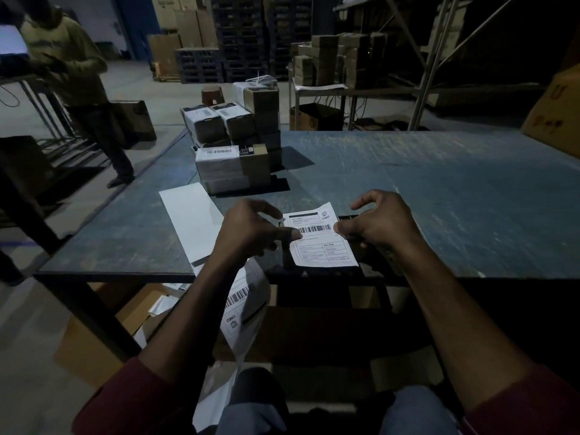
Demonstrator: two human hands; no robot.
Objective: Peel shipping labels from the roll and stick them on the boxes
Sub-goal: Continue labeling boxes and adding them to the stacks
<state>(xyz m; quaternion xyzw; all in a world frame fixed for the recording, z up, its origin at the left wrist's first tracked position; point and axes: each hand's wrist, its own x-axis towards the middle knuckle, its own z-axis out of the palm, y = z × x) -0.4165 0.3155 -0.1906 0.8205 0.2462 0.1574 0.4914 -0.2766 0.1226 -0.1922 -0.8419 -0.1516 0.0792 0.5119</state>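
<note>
A person seated at a dim grey worktop (439,196) holds one shipping label (320,238) between both hands, just above the worktop's near edge. The left hand (251,230) pinches the label's left edge at the barcode between thumb and fingertip. The right hand (379,222) pinches the right edge the same way, its other fingers loosely curled. Each grip is narrow and closed on the paper.

The label looks feather-light, thin and floppy, and its sticky back would likely cling to itself if it folded. Holding it by two opposite edges, as here, should keep it taut and flat.

Left of the label, a strip of labels (244,309) hangs from under the left wrist, down past the worktop edge toward the person's lap. A blank white sheet (191,224) lies flat further left, possibly backing paper.

Beyond the label, toward the far left of the worktop, stands a stack of small boxes (233,142), several already wearing labels. They are closed, so their contents cannot be told. Whether a dark box sits under the label is unclear.
</note>
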